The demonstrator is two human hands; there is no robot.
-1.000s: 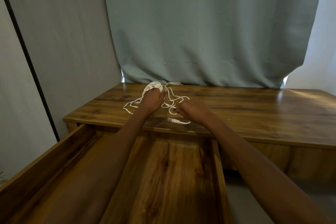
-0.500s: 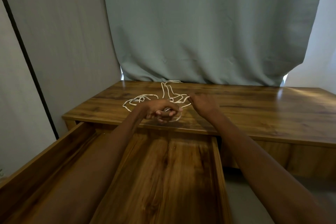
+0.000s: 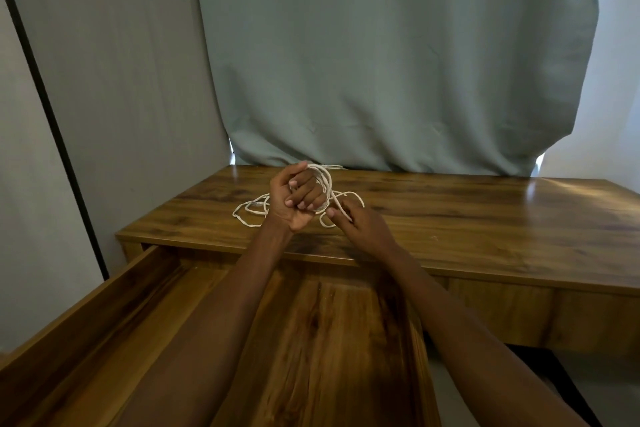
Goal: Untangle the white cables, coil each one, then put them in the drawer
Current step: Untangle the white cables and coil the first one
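My left hand (image 3: 298,199) is raised above the wooden desk (image 3: 450,218), palm toward me, fingers curled shut on a coil of white cable (image 3: 323,184) wound around them. A strand runs down from the coil to my right hand (image 3: 360,227), which pinches it between thumb and fingers just above the desk. More loose white cable (image 3: 251,210) lies in loops on the desk to the left of and behind my hands. The open drawer (image 3: 138,305) extends toward me beneath my forearms; no cable shows in the part I can see.
A grey-green curtain (image 3: 398,62) hangs behind the desk. A grey wall panel (image 3: 114,80) with a dark vertical strip stands at the left. The drawer's right wall (image 3: 420,357) runs under my right forearm.
My left hand has lifted from the desk and turned palm toward me, with cable turns now around its fingers. My right hand has moved nearer and pinches the strand.
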